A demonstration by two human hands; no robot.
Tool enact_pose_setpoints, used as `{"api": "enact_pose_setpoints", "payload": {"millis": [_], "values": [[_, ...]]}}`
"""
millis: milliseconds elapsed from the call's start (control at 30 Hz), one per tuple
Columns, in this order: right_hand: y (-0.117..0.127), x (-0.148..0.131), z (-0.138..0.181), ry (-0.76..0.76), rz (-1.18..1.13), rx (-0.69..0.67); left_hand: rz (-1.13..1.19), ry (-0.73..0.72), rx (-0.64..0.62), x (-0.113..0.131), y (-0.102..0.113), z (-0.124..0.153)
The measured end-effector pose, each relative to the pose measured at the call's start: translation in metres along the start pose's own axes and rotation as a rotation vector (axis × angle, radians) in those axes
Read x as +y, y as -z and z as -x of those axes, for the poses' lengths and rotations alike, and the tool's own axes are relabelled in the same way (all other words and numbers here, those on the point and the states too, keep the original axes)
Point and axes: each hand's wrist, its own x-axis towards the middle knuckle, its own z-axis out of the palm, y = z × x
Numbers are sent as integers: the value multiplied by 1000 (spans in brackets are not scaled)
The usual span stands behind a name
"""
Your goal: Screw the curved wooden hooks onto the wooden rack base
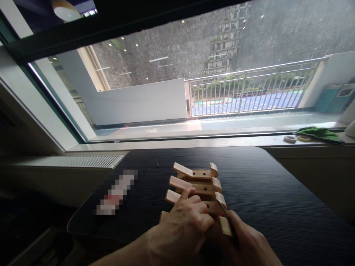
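A wooden hook rack (198, 181) lies on the dark table, made of several pale bent slats with upturned ends and dark holes. My left hand (188, 218) holds it down from above, index finger stretched along one slat and the other fingers curled on the wood. Beside it, my right hand (246, 240) is closed around a thin dark-shafted tool (223, 209). The tool's tip points at the curled end of a slat; its handle is hidden in my palm, so its exact kind is unclear. My hands cover the nearest slats.
The black table (277, 199) has rounded corners. A small screw (158, 165) lies left of the rack, and a blurred-out item (116, 194) farther left. On the windowsill (222, 141) are green gloves (318, 134) and tape rolls (290, 139). A window stands behind.
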Motion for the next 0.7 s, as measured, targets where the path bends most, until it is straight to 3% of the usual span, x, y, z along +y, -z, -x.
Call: {"api": "enact_pose_setpoints", "payload": {"millis": [167,400,700], "values": [[2,-2,-1,-19,-23,-27,3,-6,30,1,-7,-6],[2,-4,1,-23,-32,-24,-37,7,-29,3,-6,-7],[7,-11,-1,-12,-32,31,90,59,72,3,15,2]]}}
